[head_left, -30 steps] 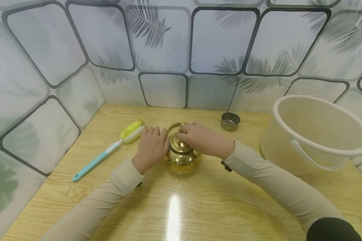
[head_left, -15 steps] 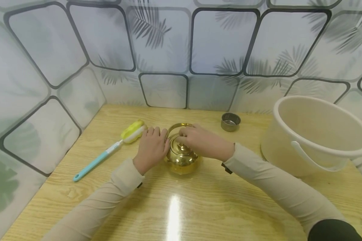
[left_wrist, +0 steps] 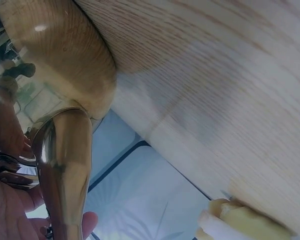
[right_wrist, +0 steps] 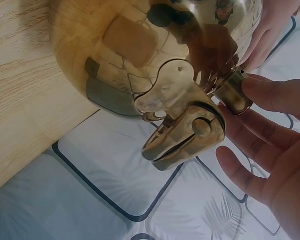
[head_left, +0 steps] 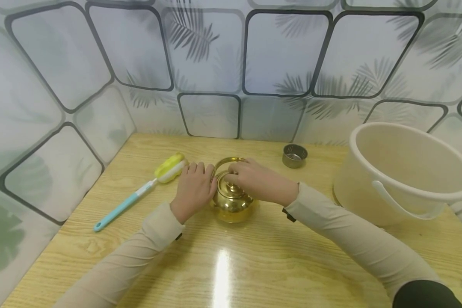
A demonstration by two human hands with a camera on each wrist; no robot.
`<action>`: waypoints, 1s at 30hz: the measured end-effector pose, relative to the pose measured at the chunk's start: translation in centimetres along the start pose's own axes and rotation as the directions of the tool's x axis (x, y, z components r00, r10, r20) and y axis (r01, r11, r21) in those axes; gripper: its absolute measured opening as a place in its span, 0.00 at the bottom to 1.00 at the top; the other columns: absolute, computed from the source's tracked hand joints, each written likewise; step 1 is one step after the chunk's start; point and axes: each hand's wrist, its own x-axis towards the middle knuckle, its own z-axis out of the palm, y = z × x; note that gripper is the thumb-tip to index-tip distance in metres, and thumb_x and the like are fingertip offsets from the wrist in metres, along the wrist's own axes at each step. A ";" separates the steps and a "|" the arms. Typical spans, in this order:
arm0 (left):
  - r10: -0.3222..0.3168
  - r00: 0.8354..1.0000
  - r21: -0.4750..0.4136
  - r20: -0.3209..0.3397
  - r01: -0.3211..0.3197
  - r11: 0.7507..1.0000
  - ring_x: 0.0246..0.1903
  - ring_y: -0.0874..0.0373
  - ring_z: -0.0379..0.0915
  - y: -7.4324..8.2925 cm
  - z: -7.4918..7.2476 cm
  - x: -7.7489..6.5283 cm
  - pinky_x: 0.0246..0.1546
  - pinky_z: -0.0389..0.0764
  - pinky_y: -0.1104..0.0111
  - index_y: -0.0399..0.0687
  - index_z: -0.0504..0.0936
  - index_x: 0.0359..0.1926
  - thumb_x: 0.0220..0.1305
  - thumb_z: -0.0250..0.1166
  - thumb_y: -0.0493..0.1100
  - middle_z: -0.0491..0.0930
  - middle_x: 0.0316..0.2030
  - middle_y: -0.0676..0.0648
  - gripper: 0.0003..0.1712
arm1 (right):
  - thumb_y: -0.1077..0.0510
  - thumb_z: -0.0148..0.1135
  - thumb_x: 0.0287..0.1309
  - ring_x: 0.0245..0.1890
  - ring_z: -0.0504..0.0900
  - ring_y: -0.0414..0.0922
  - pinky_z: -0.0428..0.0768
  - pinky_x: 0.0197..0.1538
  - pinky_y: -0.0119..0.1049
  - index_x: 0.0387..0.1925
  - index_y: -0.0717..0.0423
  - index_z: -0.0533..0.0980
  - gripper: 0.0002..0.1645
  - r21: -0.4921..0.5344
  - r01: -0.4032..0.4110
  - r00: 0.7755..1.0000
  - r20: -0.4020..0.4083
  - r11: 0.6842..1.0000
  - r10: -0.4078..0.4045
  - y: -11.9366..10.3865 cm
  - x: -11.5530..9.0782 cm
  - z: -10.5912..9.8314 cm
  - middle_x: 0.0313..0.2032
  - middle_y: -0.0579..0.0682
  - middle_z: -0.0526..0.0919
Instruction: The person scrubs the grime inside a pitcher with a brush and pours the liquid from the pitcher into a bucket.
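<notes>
A shiny gold kettle (head_left: 232,207) stands on the wooden table, its arched handle (head_left: 224,161) upright. My left hand (head_left: 194,188) holds the kettle's left side, its fingers around the spout (left_wrist: 65,155) in the left wrist view. From the right, my right hand (head_left: 263,182) reaches over the lid (head_left: 232,191). In the right wrist view its thumb and fingers pinch the small gold knob (right_wrist: 235,92) on top. The handle's hinge (right_wrist: 182,117) shows beside that knob. The lid appears seated in the kettle's mouth; part of it is hidden by my right hand.
A cleaning brush (head_left: 127,205) with a yellow and white sponge head and blue handle lies left of the kettle. Behind on the right sits a small perforated metal strainer cup (head_left: 294,155). A large cream bucket (head_left: 354,188) stands at the right, near the patterned wall (head_left: 285,55).
</notes>
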 end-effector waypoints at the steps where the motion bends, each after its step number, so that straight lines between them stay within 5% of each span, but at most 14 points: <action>1: -0.001 1.000 0.000 0.001 0.001 1.000 0.27 0.50 0.65 0.0 0.0 0.0 0.31 0.68 0.61 0.42 0.69 0.33 0.65 0.52 0.46 0.69 0.24 0.45 0.11 | 0.69 0.66 0.46 0.44 0.79 0.44 0.78 0.49 0.41 0.43 0.52 0.79 0.20 0.003 -0.002 1.000 0.001 1.000 0.002 0.0 0.0 0.0 0.41 0.50 0.82; 20: -0.007 1.000 -0.008 -0.005 0.006 1.000 0.27 0.50 0.66 0.0 -0.1 0.0 0.33 0.69 0.60 0.42 0.69 0.33 0.65 0.52 0.46 0.68 0.24 0.45 0.11 | 0.63 0.67 0.49 0.45 0.81 0.46 0.79 0.49 0.42 0.46 0.52 0.78 0.19 -0.084 -0.001 1.000 -0.017 0.996 0.000 0.5 -0.1 -0.6 0.43 0.52 0.83; 30: -0.008 1.000 -0.020 -0.022 0.008 1.000 0.28 0.50 0.66 0.1 0.2 -0.1 0.34 0.69 0.60 0.42 0.70 0.35 0.65 0.52 0.46 0.69 0.25 0.44 0.10 | 0.64 0.65 0.49 0.42 0.80 0.48 0.77 0.49 0.45 0.43 0.56 0.78 0.15 -0.020 -0.053 0.978 -0.201 0.998 0.048 2.7 -1.5 -1.3 0.40 0.53 0.82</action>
